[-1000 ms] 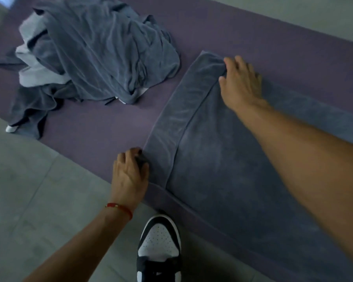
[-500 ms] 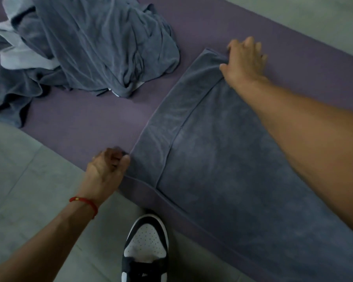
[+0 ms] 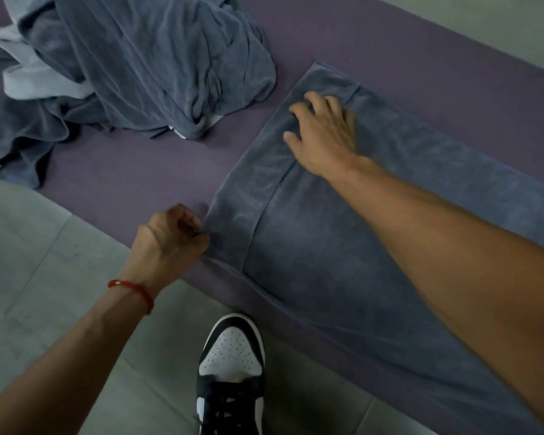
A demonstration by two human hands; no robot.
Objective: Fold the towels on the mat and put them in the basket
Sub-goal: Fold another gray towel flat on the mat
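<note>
Purple mat (image 3: 405, 42) under spread towel (image 3: 327, 277), left hand (image 3: 167, 240) pinching its corner, right hand (image 3: 324, 133) flat on top

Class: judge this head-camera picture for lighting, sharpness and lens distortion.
Head view: dim, flat light with soft shadows and no glare; the right hand is slightly motion-blurred on the spread towel; the left hand and shoe look sharper; the wide lens bows the mat edges.
</note>
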